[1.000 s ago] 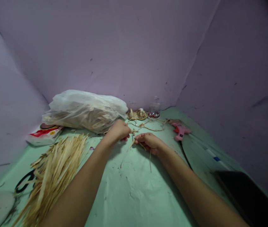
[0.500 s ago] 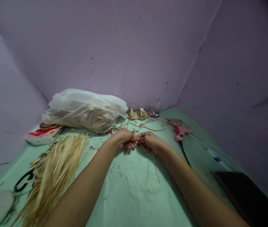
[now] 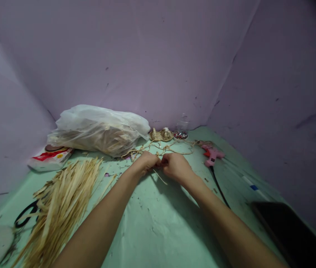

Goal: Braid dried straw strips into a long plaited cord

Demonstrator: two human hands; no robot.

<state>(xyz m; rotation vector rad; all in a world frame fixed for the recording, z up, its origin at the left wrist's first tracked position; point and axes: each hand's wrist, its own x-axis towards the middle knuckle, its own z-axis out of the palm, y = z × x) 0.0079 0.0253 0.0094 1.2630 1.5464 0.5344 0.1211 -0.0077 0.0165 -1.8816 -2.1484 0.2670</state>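
Note:
My left hand (image 3: 148,162) and my right hand (image 3: 174,166) meet above the middle of the green table cover, fingertips close together. Both are closed in a pinch on dry fibre strands (image 3: 160,176), one thin end of which sticks out below them. Just beyond my fingers lies a tangled braided cord (image 3: 171,148) of the same straw colour. My fingers hide the spot where the strands come together. A bundle of flat dry fibre strips (image 3: 65,204) lies left of my left forearm.
A plastic bag (image 3: 99,130) of dry material stands against the wall, beside a red and white box (image 3: 51,158). Behind the cord are a woven piece (image 3: 160,135) and a dish of beads (image 3: 180,135). A pink glue gun (image 3: 213,155), a dark flat object (image 3: 289,230) and black-handled scissors (image 3: 25,214) flank my arms.
My right hand has turned over, its back now facing up and its fingers curled in. The long strand that hung below it no longer shows; a shorter end points down right between my hands.

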